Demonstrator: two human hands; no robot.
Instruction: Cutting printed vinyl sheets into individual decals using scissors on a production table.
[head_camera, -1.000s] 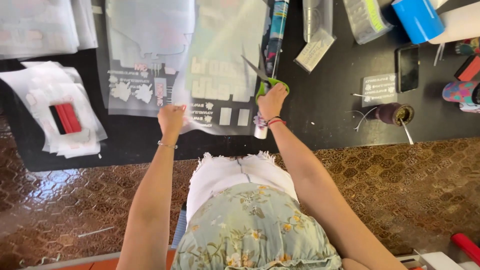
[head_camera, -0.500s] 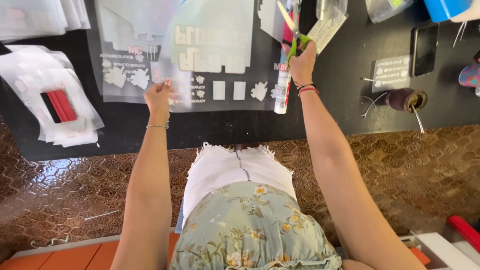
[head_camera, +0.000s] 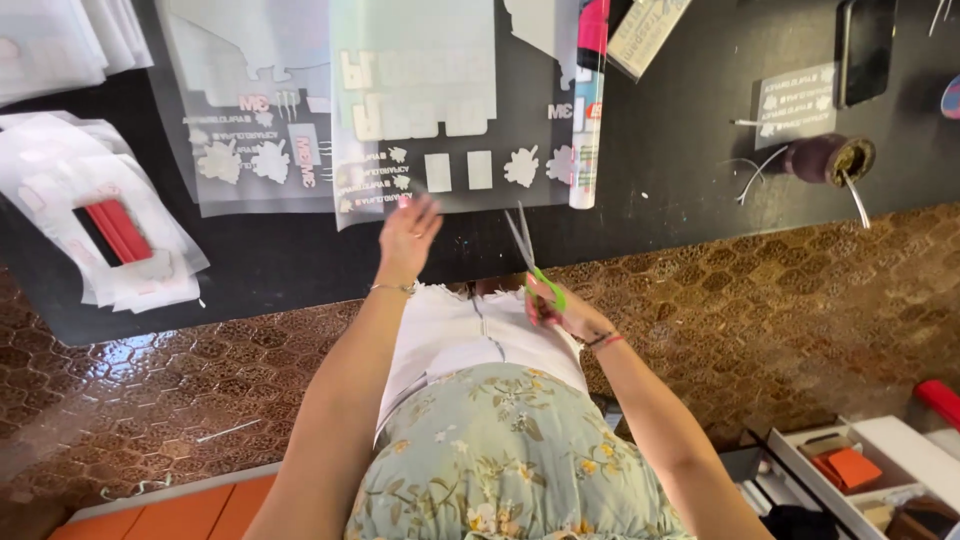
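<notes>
1. Green-handled steel scissors (head_camera: 533, 268) are being gripped by the right hand (head_camera: 562, 310), blades apart, near the black table (head_camera: 680, 190) edge.
2. A clear plastic sheet of white cut-outs (head_camera: 440, 110) is being touched at its lower edge by the left hand (head_camera: 406, 237), fingers spread.

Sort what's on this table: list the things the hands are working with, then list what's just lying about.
In use:
left hand
clear decal sheet
right hand
green-handled scissors

Lying about:
stack of bags with red strips
dark thread spool
phone
marker pen
</notes>
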